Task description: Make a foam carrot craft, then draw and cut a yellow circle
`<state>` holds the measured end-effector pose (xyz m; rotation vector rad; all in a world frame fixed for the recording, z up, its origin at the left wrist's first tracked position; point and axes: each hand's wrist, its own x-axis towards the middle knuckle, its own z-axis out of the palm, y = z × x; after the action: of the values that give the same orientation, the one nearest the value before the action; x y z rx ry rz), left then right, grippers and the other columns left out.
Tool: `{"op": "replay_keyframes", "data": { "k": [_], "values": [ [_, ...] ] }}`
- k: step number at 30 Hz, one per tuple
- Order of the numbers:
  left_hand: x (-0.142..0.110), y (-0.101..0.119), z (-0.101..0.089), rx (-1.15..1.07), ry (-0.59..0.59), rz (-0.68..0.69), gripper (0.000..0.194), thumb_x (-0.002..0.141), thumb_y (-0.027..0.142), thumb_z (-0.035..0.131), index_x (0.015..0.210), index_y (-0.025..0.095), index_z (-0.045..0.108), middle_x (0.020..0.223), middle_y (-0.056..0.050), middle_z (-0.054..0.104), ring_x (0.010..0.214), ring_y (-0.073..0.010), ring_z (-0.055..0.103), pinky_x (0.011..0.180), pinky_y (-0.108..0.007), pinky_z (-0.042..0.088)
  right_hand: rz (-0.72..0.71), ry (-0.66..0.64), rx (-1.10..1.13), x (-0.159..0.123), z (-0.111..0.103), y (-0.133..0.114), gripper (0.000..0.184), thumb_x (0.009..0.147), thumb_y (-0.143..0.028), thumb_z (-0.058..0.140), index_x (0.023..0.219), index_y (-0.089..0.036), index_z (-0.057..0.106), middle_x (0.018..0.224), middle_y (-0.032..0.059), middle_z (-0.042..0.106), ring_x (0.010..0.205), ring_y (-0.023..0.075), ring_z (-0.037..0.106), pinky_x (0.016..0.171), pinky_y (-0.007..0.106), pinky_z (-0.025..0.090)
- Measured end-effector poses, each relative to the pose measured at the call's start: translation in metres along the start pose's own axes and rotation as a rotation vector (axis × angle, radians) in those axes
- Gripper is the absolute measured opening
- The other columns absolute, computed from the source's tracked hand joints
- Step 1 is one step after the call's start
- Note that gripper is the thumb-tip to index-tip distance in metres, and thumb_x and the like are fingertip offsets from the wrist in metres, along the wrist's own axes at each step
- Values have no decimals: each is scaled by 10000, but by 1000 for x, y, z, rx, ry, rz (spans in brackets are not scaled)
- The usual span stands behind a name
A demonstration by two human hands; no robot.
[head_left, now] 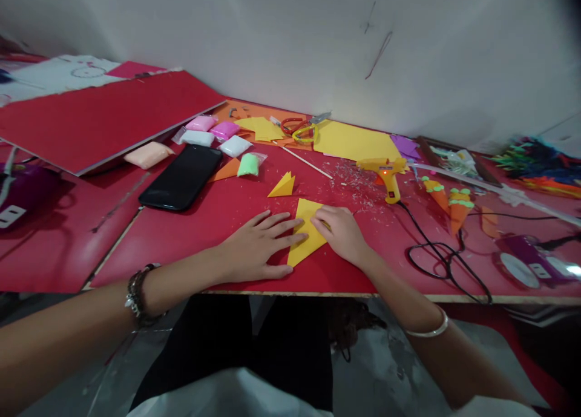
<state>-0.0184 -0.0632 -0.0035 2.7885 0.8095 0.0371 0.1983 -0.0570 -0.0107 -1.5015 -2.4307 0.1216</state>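
A folded piece of yellow paper (pixel 305 246) lies on the red tabletop in front of me. My left hand (pixel 261 244) rests flat with its fingers spread, the fingertips pressing on the paper's left side. At the paper's right edge, my right hand (pixel 341 232) has its fingers curled and pinched together on the paper. Just beyond it sits a small folded yellow paper piece (pixel 283 185). A yellow glue gun (pixel 385 174) with a lit orange light stands to the right of my right hand, its black cord looping down the table.
A black phone (pixel 181 178) lies to the left, near several packets of soft clay (pixel 234 146). Scissors (pixel 300 128) and yellow sheets (pixel 356 140) are along the wall. Orange cone-shaped crafts (pixel 460 208) and a purple power strip (pixel 535 256) are at the right. A red board (pixel 113 114) leans at the left.
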Motion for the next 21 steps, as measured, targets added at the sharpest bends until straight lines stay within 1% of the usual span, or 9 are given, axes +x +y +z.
{"op": "replay_keyframes", "data": {
  "k": [3, 9, 11, 14, 17, 19, 21],
  "values": [
    [0, 0, 0, 2, -6, 30, 524, 820, 502, 348, 1315, 357, 256, 1435, 21, 185, 1310, -218, 128, 1047, -420, 89, 2, -2, -8, 0, 0, 0, 244, 859, -258, 371, 682, -166, 512, 694, 2, 550, 668, 115, 476, 615, 246, 267],
    [0, 0, -1, 5, 3, 30, 516, 822, 501, 343, 1312, 358, 264, 1434, 15, 188, 1306, -214, 145, 1044, -429, 104, 18, -12, -42, 1, 0, 0, 246, 861, -268, 366, 686, -170, 507, 694, 3, 543, 671, 121, 481, 622, 247, 297],
    [0, 0, 0, 5, 6, 28, 516, 821, 503, 344, 1310, 359, 266, 1437, 17, 178, 1306, -216, 144, 1042, -433, 110, 44, 2, -97, -1, 0, -1, 210, 853, -263, 378, 736, -166, 524, 735, 24, 551, 706, 141, 486, 649, 261, 320],
    [1, -1, 1, -2, 16, 30, 529, 811, 507, 361, 1310, 355, 270, 1435, 13, 184, 1307, -222, 141, 1041, -436, 113, 57, 67, -158, -9, -3, -8, 181, 833, -260, 411, 892, -155, 547, 878, 72, 549, 833, 187, 476, 741, 305, 350],
    [1, -1, 2, -16, 34, 42, 543, 802, 502, 384, 1310, 344, 277, 1430, 4, 201, 1301, -225, 158, 1042, -433, 113, -16, 101, -86, -26, -9, -18, 220, 824, -259, 429, 977, -173, 562, 994, 90, 513, 933, 203, 449, 822, 337, 357],
    [0, -2, 3, -24, 37, 47, 548, 797, 498, 393, 1310, 339, 282, 1432, 4, 197, 1299, -229, 161, 1041, -432, 118, -109, 69, -17, -39, -14, -27, 229, 821, -236, 432, 993, -214, 583, 1041, 80, 496, 977, 198, 434, 856, 344, 357],
    [0, -3, 3, -29, 32, 49, 556, 791, 498, 403, 1310, 340, 280, 1434, 7, 190, 1301, -234, 154, 1040, -435, 121, -222, 7, 30, -50, -19, -35, 280, 816, -215, 440, 1060, -263, 570, 1110, 66, 477, 1040, 200, 408, 899, 363, 342]
  ]
}}
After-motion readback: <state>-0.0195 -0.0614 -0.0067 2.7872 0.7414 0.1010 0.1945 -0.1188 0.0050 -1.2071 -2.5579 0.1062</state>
